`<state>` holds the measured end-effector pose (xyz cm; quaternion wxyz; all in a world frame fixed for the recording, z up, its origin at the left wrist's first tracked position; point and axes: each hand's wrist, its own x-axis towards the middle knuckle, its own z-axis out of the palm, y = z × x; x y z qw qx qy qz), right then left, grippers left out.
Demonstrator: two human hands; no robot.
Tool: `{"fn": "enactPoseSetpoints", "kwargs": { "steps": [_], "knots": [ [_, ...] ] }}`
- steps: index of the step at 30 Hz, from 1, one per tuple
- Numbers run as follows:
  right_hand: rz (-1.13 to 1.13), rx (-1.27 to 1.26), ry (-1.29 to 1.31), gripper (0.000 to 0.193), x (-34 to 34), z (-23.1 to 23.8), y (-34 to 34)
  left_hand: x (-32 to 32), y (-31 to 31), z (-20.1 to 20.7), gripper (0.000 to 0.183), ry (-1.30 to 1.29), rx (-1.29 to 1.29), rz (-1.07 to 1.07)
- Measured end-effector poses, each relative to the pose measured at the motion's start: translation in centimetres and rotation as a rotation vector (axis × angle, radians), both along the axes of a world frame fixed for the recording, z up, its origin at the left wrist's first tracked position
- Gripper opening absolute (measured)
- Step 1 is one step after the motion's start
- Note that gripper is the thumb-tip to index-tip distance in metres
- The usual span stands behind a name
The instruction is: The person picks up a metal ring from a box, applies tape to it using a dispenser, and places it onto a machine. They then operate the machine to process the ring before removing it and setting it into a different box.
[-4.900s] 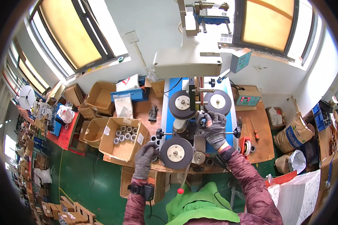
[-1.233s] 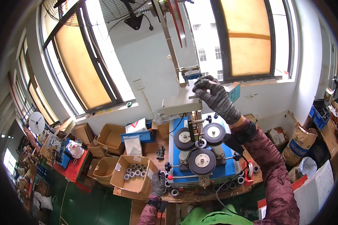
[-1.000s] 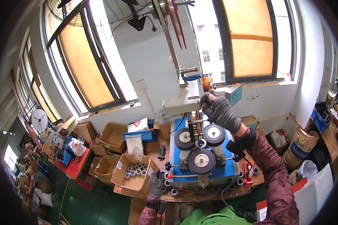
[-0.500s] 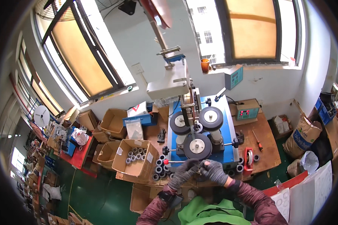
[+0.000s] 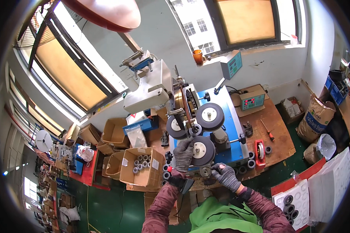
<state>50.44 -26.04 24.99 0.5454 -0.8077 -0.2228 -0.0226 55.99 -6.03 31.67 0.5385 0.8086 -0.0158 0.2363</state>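
Note:
A coil-winding machine (image 5: 231,144) with a blue base stands before me, with dark rubber rollers on top. A small ring (image 5: 195,129) sits between the rollers, beside the upright winding wheel (image 5: 179,101). My left hand (image 5: 183,153), in a grey glove, reaches up along the left side of the near roller (image 5: 198,150). Its fingertips are bunched close below the ring; what they pinch is too small to make out. My right hand (image 5: 226,176), gloved with a bare fingertip showing, is curled beside a round metal piece (image 5: 205,172) at the machine's front; its grip is unclear.
A cardboard box (image 5: 156,171) with several grey rings stands left. More dark rings (image 5: 251,163) line the machine's front right, near a red holder (image 5: 260,153) and a screwdriver (image 5: 267,129). A digital control box (image 5: 252,101) sits behind. Rings lie on a white sheet (image 5: 303,196) at lower right.
My hands were together at the machine's front. The left has moved up toward the ring; the right stays low at the front edge, now apart from it. The view has shifted.

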Motion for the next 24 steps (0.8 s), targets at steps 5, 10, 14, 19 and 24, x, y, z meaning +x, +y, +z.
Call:
{"fn": "enactPoseSetpoints", "kwargs": {
  "steps": [5,10,14,19,24],
  "knots": [
    [-0.04,-0.018,0.076,0.013,0.0,-1.4,-1.0,1.4,0.2,-0.8,0.02,0.097,0.093,0.018],
    [-0.05,-0.053,0.075,0.012,0.3,-2.6,-1.4,2.2,0.3,-0.7,0.021,0.185,0.037,0.01],
    [-0.026,-0.056,0.064,0.011,1.2,-1.8,-1.8,2.7,-0.3,-0.3,0.02,0.144,-0.006,0.001],
    [-0.004,0.08,-0.025,0.009,5.6,2.4,-2.2,2.6,-0.4,-0.1,0.019,0.018,-0.099,-0.046],
    [-0.016,0.1,-0.054,0.01,9.7,5.7,-1.8,2.6,-0.4,-1.0,0.021,0.023,-0.124,-0.026]
  ]
}}
